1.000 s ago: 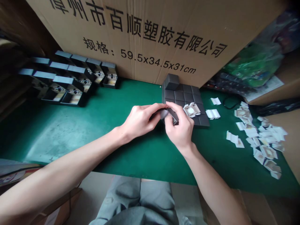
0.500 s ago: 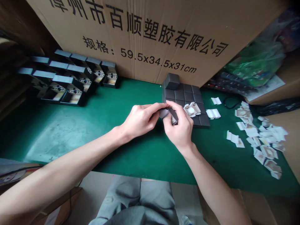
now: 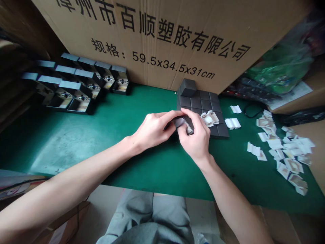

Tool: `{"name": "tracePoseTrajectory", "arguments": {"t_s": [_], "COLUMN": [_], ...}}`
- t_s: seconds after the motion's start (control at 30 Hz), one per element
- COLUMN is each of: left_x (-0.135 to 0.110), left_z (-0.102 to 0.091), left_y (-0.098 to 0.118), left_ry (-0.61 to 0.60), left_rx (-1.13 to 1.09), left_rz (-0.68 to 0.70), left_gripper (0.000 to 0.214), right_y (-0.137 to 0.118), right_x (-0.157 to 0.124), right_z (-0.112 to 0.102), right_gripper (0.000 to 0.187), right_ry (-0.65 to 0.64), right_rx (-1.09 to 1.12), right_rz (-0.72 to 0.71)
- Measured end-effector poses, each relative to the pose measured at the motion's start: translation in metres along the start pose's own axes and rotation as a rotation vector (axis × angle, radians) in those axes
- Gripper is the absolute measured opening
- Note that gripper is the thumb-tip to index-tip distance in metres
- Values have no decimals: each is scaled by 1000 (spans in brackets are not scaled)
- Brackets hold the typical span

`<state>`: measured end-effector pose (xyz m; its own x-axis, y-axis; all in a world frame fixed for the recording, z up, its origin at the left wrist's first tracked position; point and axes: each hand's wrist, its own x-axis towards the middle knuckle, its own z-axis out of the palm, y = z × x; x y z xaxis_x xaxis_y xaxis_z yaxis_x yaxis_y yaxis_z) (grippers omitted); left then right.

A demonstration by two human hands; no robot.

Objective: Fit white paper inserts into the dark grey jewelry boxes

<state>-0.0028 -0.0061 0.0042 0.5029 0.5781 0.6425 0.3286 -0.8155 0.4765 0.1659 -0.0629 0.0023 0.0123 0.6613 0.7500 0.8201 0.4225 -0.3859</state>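
Observation:
Between my two hands is a small dark box (image 3: 189, 122), its lid raised and a pale inside partly showing. My left hand (image 3: 157, 128) grips its left side with the fingers wrapped behind it. On the right side my right hand (image 3: 195, 137) holds it, the thumb pressed into the opening and the index finger over the top edge. The fingers hide much of the box. Just beyond my right hand, a folded white paper insert (image 3: 210, 118) lies on a block of closed dark boxes (image 3: 212, 98). One more closed box (image 3: 188, 88) is stacked at its back corner.
Open dark boxes (image 3: 78, 103) stand in rows at the left on the green table (image 3: 114, 115). Crumpled white paper inserts (image 3: 291, 149) are scattered at the right. A large printed cardboard carton (image 3: 157, 47) walls off the back. Plastic bags (image 3: 284, 71) lie at the far right.
Both hands keep their hold on the small box, with only a slight shift of the fingers. The whole view has shifted a little, so the scene sits slightly further right.

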Motion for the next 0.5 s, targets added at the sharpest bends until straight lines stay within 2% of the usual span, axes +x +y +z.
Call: {"name": "tracePoseTrajectory", "arguments": {"t_s": [0.5], "left_x": [-1], "left_z": [1], "left_y": [-1], "left_ry": [-3], "left_rx": [1], "left_rz": [1], "left_gripper": [41], "right_y": [1], "right_x": [0], "right_z": [0], "right_gripper": [44], "right_ry": [-4], "right_rx": [2], "right_rz": [-3]}}
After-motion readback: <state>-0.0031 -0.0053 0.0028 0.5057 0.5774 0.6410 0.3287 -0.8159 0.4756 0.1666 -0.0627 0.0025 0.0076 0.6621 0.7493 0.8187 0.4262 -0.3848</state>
